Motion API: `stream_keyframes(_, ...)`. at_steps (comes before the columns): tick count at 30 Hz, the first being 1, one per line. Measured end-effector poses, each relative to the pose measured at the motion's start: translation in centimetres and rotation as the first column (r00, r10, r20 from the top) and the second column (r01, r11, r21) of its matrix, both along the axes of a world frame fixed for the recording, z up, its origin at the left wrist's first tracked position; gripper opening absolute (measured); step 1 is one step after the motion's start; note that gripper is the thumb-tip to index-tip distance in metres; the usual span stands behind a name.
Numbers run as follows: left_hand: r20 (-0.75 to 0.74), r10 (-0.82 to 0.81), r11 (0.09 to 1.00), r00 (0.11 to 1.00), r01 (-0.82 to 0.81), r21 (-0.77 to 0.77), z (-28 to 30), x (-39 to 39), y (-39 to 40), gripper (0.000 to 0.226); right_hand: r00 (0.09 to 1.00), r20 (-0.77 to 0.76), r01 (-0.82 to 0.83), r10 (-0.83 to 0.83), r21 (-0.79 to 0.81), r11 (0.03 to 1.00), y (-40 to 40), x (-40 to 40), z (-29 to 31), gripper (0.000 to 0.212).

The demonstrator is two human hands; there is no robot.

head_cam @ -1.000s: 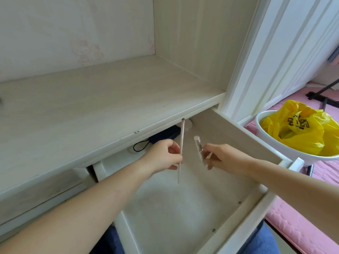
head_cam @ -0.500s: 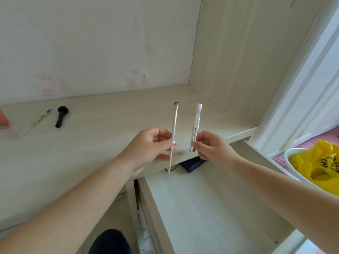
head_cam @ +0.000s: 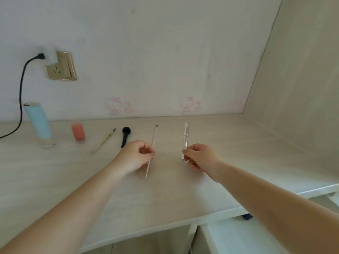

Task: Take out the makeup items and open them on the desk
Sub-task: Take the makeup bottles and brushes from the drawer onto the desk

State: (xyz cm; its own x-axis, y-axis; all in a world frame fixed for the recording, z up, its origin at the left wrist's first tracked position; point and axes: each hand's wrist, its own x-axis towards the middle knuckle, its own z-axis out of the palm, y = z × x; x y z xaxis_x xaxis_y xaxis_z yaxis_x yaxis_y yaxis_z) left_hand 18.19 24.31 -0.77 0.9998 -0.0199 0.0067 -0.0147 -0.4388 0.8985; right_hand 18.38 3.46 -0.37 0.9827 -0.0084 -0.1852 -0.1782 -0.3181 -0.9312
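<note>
Reaching over a pale wooden desk (head_cam: 238,162), the left hand (head_cam: 134,157) pinches a thin pink brush (head_cam: 153,143) near its middle, tip pointing away. The right hand (head_cam: 200,158) grips the lower end of a slim clear tube (head_cam: 185,138), held upright. Farther back on the desk lie a black brush (head_cam: 125,135) and a thin yellowish brush (head_cam: 104,142); a small coral bottle (head_cam: 78,132) and a blue tube (head_cam: 39,123) stand at the left.

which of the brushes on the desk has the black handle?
The short brush with the round black head, lying just beyond the left hand. The thin yellowish brush to its left is pale; the slim pink-handled brush is held, not lying down.
</note>
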Motion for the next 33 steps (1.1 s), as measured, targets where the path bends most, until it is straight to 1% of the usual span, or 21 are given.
stream_keyframes(4, -0.028, -0.011, 0.994, 1.0, 0.014, 0.11, -0.3, 2.4, 1.3, 0.022, 1.0, -0.006, -0.03, 0.029, -0.067, 0.997, 2.2, 2.8, -0.2, 0.013)
stream_keyframes(8, -0.012, -0.01, 0.985, 1.0, 0.012, 0.171, 0.1, 5.1, 1.6, 0.019, 0.999, -0.001, -0.035, 0.036, -0.127, 0.991, 3.6, 5.5, -0.2, 0.015)
stream_keyframes(11, -0.048, -0.026, 0.978, 0.998, 0.035, 0.207, 0.2, 7.2, 1.5, 0.023, 0.999, 0.005, -0.04, 0.041, -0.199, 0.979, 4.7, 7.2, -0.3, 0.013)
stream_keyframes(14, -0.09, -0.03, 0.974, 0.995, 0.05, 0.222, 0.1, 8.7, 1.4, 0.026, 0.999, 0.029, -0.03, 0.039, -0.243, 0.97, 5.3, 8.5, -0.6, 0.013)
stream_keyframes(19, -0.105, -0.009, 0.98, 0.994, 0.029, 0.198, -0.3, 10.2, 1.2, 0.022, 0.995, 0.097, 0.029, 0.002, -0.316, 0.948, 5.7, 9.9, -1.2, 0.013)
stream_keyframes(21, -0.116, -0.009, 0.976, 0.993, 0.034, 0.216, -0.3, 10.6, 1.0, 0.02, 0.993, 0.119, 0.048, -0.009, -0.323, 0.945, 5.7, 10.1, -1.4, 0.011)
stream_keyframes(25, -0.118, -0.024, 0.955, 0.993, 0.058, 0.292, -0.6, 11.1, 0.9, 0.019, 0.994, 0.105, 0.053, -0.02, -0.328, 0.943, 5.8, 10.5, -1.4, 0.021)
stream_keyframes(27, -0.105, -0.026, 0.947, 0.994, 0.058, 0.316, -0.7, 11.2, 0.9, 0.019, 0.995, 0.096, 0.048, -0.016, -0.333, 0.942, 5.8, 10.6, -1.3, 0.023)
stream_keyframes(33, -0.099, -0.044, 0.945, 0.994, 0.073, 0.32, -0.9, 11.1, 1.2, 0.022, 0.994, 0.108, 0.035, 0.001, -0.336, 0.941, 5.8, 10.6, -1.4, 0.02)
